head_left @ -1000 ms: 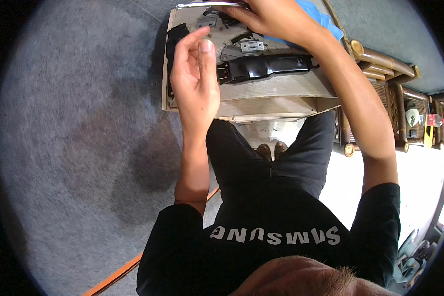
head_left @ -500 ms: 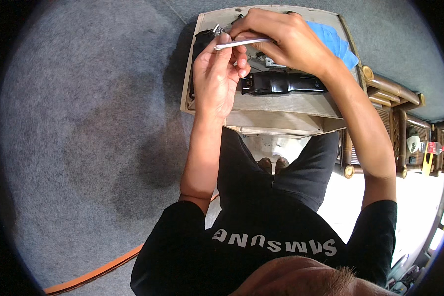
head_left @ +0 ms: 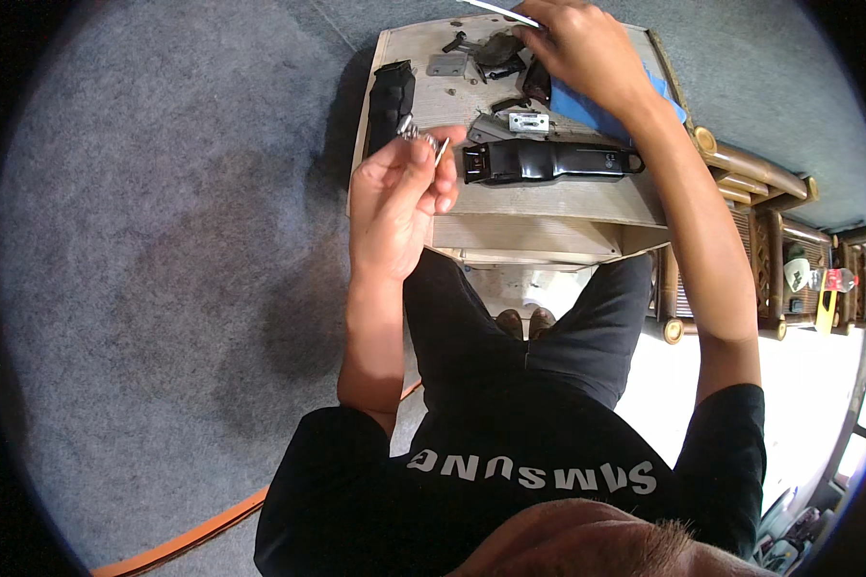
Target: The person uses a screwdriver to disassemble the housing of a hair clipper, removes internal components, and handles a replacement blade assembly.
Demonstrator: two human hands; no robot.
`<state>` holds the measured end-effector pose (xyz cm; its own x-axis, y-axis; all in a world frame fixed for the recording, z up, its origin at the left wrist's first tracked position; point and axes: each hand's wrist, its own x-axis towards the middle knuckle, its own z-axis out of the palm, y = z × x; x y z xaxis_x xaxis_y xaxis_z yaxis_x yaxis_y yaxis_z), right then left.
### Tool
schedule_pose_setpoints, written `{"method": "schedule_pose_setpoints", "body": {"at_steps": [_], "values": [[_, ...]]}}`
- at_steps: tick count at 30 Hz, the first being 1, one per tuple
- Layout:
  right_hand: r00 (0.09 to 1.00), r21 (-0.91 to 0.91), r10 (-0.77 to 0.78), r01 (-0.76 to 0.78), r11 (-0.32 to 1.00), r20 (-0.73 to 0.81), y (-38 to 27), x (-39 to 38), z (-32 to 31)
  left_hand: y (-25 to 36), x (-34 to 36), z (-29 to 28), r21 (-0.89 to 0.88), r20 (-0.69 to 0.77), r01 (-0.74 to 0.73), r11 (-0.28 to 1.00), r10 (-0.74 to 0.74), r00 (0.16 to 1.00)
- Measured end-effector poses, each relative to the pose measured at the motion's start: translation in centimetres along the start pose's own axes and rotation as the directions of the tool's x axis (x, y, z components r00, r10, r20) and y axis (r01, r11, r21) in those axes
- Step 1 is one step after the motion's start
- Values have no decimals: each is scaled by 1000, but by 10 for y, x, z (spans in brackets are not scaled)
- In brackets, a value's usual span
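Near the left side of a small wooden table (head_left: 510, 200), my left hand (head_left: 390, 202) pinches a small shiny metal part (head_left: 414, 133) between thumb and fingers. My right hand (head_left: 587, 58) is at the table's far edge, closed around a slim silver rod-like tool (head_left: 500, 12) that points left. Below it lies a black hair clipper (head_left: 553, 162) on its side. A second black clipper body (head_left: 392, 91) lies beyond my left hand. Between them rest a silver clipper blade (head_left: 529, 122), a flat grey plate (head_left: 446, 64) and several small dark parts.
A blue cloth (head_left: 587, 108) lies under my right wrist. Bamboo furniture (head_left: 755, 165) stands to the right, with a bottle (head_left: 832, 280) on it. Grey carpet (head_left: 183, 240) spreads to the left, and an orange strip (head_left: 183, 539) crosses it at lower left.
My hands have moved apart: the right went up and right with the silver tool, while the left came down and slightly left. Loose parts on the table are now uncovered.
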<state>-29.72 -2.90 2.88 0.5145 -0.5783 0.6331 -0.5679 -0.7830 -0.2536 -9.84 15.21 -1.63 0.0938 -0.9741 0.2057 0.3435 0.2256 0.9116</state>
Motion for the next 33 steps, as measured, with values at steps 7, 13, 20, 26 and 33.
{"method": "schedule_pose_setpoints", "body": {"at_steps": [7,13,20,26,33], "values": [[968,-25,-150,158,987,202,-2,-1,9,-11,-40,-25,-372,183,124,920,-58,981],[974,-39,-183,190,981,131,-4,2,9,-29,-56,-35,-526,280,196,828,-49,959],[961,176,237,-211,962,-145,-19,12,-10,-31,-67,-39,-531,240,169,830,-44,970],[711,429,181,185,884,-680,-16,-1,-40,-32,-82,-37,-490,208,156,858,-58,976],[838,635,494,-254,729,-232,-97,-201,-44,-81,-108,-22,-98,272,355,930,-319,908]]}}
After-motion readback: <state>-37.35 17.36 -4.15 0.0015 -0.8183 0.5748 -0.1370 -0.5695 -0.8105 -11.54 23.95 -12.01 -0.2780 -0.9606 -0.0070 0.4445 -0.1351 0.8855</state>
